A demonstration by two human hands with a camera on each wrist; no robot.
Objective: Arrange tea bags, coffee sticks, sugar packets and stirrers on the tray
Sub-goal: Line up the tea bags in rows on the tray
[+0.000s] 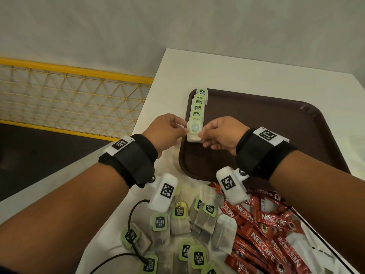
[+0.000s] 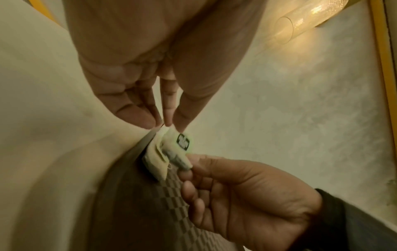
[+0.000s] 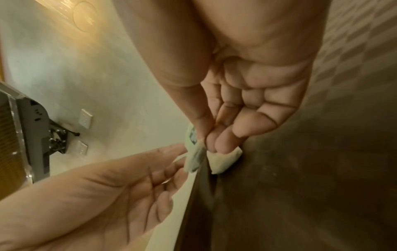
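A brown tray lies on the white table. Several green-tagged tea bags overlap in a row along the tray's left edge. At the near end of that row, both hands hold one tea bag low over the tray. My left hand pinches its left edge and my right hand pinches its right edge. The left wrist view shows the left hand at the bag's corner. In the right wrist view, the right hand grips the bag over the tray.
Loose tea bags lie heaped on the table in front of the tray. Red coffee sticks are piled to their right. A black cable crosses the tea bags. A yellow mesh railing stands beyond the table's left edge.
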